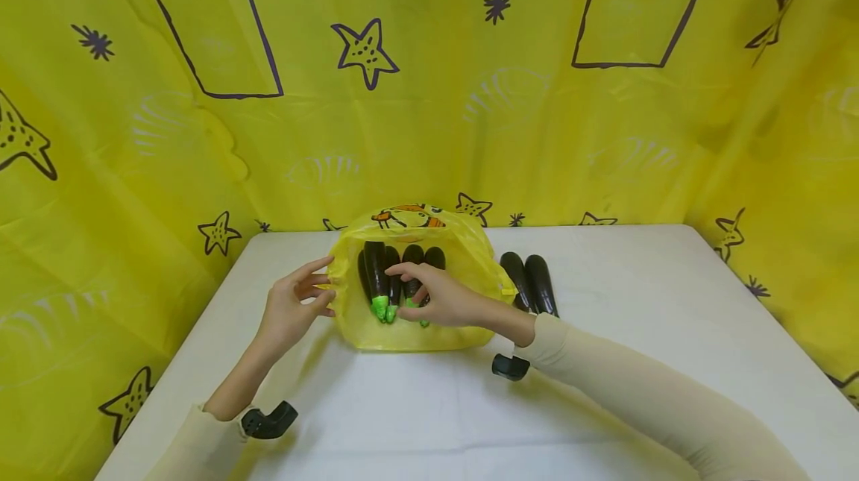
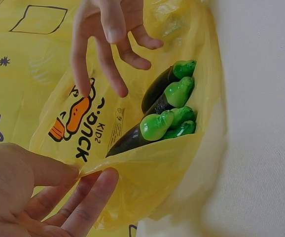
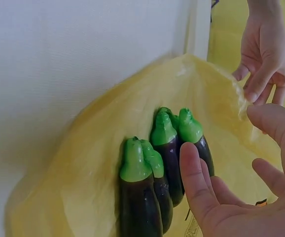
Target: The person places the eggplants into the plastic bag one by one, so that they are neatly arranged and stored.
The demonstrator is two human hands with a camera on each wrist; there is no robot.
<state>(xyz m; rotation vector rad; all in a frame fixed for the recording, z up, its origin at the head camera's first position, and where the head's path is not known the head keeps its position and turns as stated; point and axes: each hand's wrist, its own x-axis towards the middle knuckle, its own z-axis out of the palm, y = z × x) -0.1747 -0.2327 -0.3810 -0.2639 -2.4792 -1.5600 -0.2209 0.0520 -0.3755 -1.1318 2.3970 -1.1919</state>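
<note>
A yellow plastic bag [image 1: 470, 261] lies with its mouth facing the person, several dark eggplants [image 1: 374, 268] with green stem ends inside. The left hand [image 1: 288, 309] is at the bag's left edge; in the left wrist view its thumb and fingers [image 2: 103, 190] pinch the rim. With fingers spread and slightly bent, the right hand [image 1: 439, 298] reaches into the mouth, above the eggplants. The right wrist view shows this hand [image 3: 241, 202] beside the eggplants [image 3: 140, 207], holding nothing. Parts of some eggplants are hidden behind the right hand in the head view.
Two more eggplants [image 1: 540, 283] lie side by side on the white table [image 1: 637, 294], just right of the bag and partly behind the right forearm. A yellow curtain [image 1: 429, 130] with drawn stars hangs behind the table and at both sides.
</note>
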